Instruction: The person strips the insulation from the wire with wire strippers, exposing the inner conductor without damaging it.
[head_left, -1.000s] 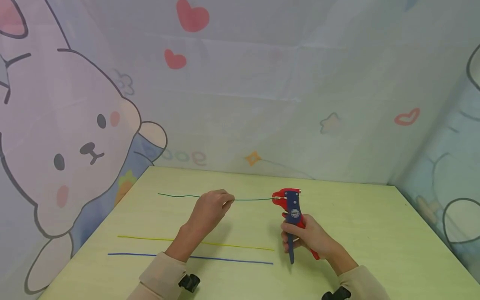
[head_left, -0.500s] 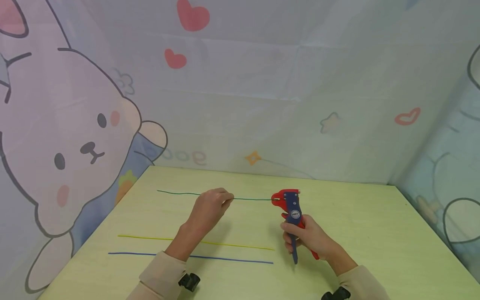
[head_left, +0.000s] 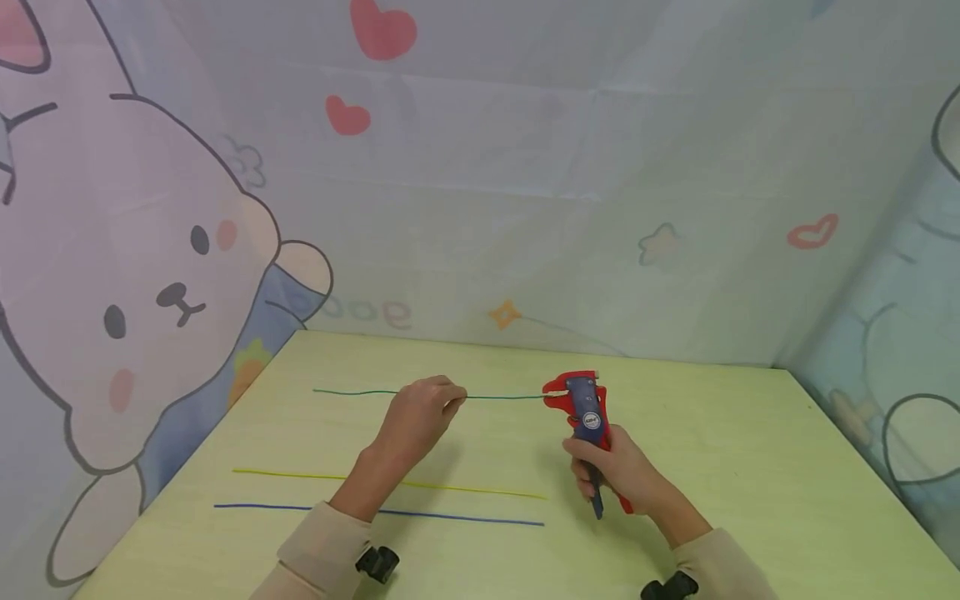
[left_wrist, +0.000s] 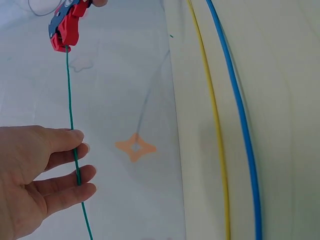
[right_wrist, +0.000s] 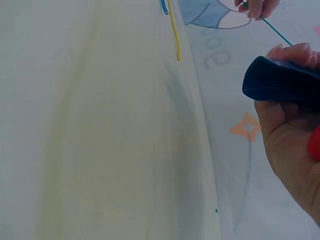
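Observation:
A green wire (head_left: 504, 397) is stretched level above the table. My left hand (head_left: 422, 412) pinches it near its middle; in the left wrist view thumb and fingers (left_wrist: 68, 140) lie against it. Its right end meets the red nose of a red and blue wire stripper (head_left: 583, 408), whose jaws stand apart in the head view. My right hand (head_left: 626, 471) grips the stripper's handles, fingers wrapped round the blue one (right_wrist: 280, 82). Whether the wire's tip sits inside the nose is hard to tell.
A yellow wire (head_left: 480, 490) and a blue wire (head_left: 480, 519) lie side by side on the pale yellow table (head_left: 750, 467), partly behind my left forearm. A tiny green bit (right_wrist: 216, 210) lies near the table's far edge. A printed cloth (head_left: 480, 208) hangs behind.
The stripper's handles have come closer together and its red jaws have spread. Its head has tipped slightly. The green wire's free left end has bobbed a little; my left hand stays nearly still.

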